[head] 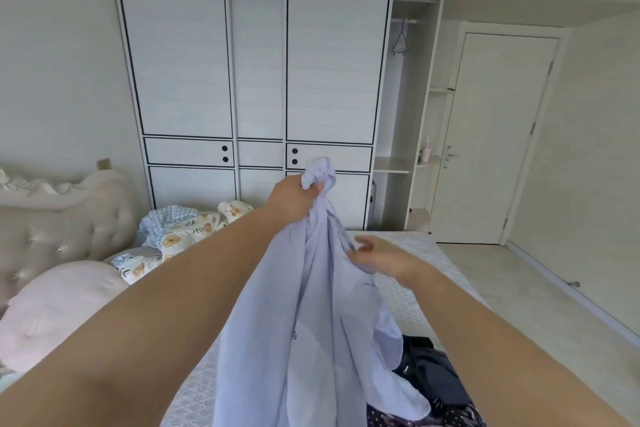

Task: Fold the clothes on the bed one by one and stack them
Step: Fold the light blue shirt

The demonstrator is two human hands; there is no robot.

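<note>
Clothes are what I am sorting, and right now I hold up a light blue shirt (pixel 311 305) over the bed (pixel 408 274). My left hand (pixel 294 199) is squeezed tight around a bunch of the shirt's cloth at the top, so the rest hangs down long and loose in front of me. My right hand (pixel 375 255) is lower, at the right side of the shirt, and its fingers pinch a fold of the cloth. The bottom of the shirt drops out of sight at the near edge of the bed. Just to the right of the hanging shirt, near the bed's near edge, lies a dark piece of clothing (pixel 429 374), and a dotted dark cloth (pixel 426 418) lies beside it. At the far left end of the bed sits a crumpled blanket with little bears (pixel 187 236) on it, next to a pink pillow (pixel 59 312). A padded headboard (pixel 62 218) stands on the left. A big white wardrobe (pixel 256 80) stands past the bed, and a white door (pixel 491 135) is on the right.
</note>
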